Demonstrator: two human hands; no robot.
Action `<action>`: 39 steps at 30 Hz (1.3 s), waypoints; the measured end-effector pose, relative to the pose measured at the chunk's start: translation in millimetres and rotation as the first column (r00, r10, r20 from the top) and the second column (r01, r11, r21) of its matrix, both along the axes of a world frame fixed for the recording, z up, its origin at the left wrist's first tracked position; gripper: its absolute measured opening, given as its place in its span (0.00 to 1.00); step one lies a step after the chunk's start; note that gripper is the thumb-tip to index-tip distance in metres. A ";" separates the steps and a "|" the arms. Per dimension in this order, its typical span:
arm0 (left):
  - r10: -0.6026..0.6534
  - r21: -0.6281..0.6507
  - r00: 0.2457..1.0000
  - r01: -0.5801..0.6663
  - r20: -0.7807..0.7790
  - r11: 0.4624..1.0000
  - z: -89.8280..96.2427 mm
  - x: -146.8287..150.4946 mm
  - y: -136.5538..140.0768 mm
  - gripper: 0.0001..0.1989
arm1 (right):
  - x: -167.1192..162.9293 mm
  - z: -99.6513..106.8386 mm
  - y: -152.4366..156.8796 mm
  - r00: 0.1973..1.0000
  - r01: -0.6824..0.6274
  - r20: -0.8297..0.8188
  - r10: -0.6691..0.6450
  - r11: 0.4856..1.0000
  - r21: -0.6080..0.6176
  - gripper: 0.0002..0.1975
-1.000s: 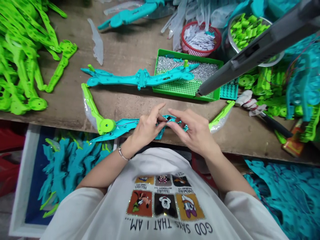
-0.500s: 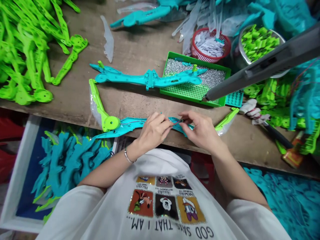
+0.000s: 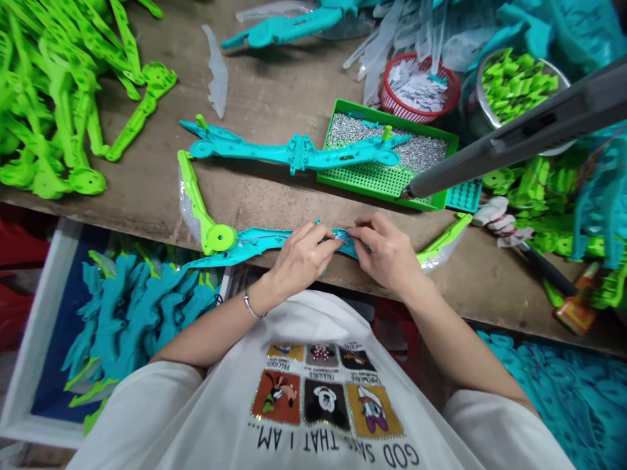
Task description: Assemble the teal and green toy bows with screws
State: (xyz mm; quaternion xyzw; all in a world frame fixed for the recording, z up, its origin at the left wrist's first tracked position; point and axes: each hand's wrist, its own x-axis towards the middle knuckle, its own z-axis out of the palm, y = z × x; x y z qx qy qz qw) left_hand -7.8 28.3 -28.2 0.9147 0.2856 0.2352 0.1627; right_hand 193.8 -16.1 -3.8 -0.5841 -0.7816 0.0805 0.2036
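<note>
A turquoise plastic bow-shaped shell [image 3: 262,240] lies along the front edge of the bench, with a green limb with a clear fin [image 3: 196,209] at its left end and another green limb [image 3: 448,238] at the right. Thin reddish and blue wires [image 3: 347,237] run along its inside. My left hand [image 3: 304,253] rests over the middle of the shell, fingers pinched at the wires. My right hand [image 3: 385,251] is just right of it, thumb and fingertips closed on the wires. Both palms hide part of the shell beneath.
A second turquoise shell [image 3: 264,153] lies behind, its right end over a green tray [image 3: 362,186] of screws. A grey electric screwdriver [image 3: 490,153] slants in from the right. Green parts [image 3: 63,117] pile up left. A red basket [image 3: 421,116] stands behind the tray.
My right hand has shifted slightly left, closer to my left hand. The view has moved a little, so the bench things appear slightly to the right. Both hands stay at the wires.
</note>
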 end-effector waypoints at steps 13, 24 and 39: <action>-0.065 0.038 0.962 0.078 -0.266 0.996 15.8 -3.6 -1.6 0.14 | -2.7 -11.1 0.8 0.999 -0.008 -0.043 0.014 0.989 0.144 0.09; -0.122 -0.187 0.956 0.073 -0.265 0.980 27.3 -21.1 -3.0 0.35 | -3.7 -12.0 14.3 0.974 -0.041 -0.224 0.033 0.999 -0.032 0.07; -0.119 -0.155 0.957 0.080 -0.264 0.985 13.1 -24.4 -3.9 0.37 | -7.6 -5.8 23.7 0.943 -0.023 -0.331 -0.044 0.980 -0.196 0.05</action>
